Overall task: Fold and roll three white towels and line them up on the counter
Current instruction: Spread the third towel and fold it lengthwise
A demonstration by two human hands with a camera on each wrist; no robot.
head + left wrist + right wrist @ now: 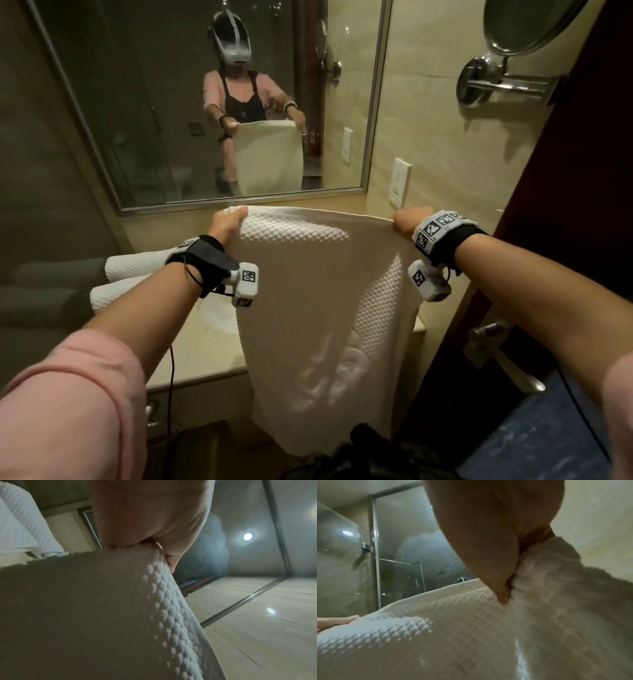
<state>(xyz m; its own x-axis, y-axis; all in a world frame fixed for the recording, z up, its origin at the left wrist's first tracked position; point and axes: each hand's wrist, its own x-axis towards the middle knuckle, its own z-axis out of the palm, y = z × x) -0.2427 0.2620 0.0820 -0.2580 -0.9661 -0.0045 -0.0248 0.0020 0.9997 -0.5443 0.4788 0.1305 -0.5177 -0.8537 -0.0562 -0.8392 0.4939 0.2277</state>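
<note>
A white waffle-textured towel [322,301] hangs stretched in front of me above the counter's front edge, its lower end dangling below the counter. My left hand [230,219] pinches its top left corner and my right hand [404,221] grips its top right corner. The left wrist view shows the left hand [149,520] clamped on the towel [102,615]. In the right wrist view the right hand [496,547] bunches the towel [471,635]. Two rolled white towels [137,265] [113,294] lie side by side on the counter [205,356] at the left, also seen as rolled towels [22,524].
A large wall mirror [171,102] stands behind the counter. A wall socket [400,182] and a round chrome mirror on an arm [507,61] are at the right. A dark door [565,240] with a lever handle [489,337] stands close on the right. A cable [171,377] hangs over the counter edge.
</note>
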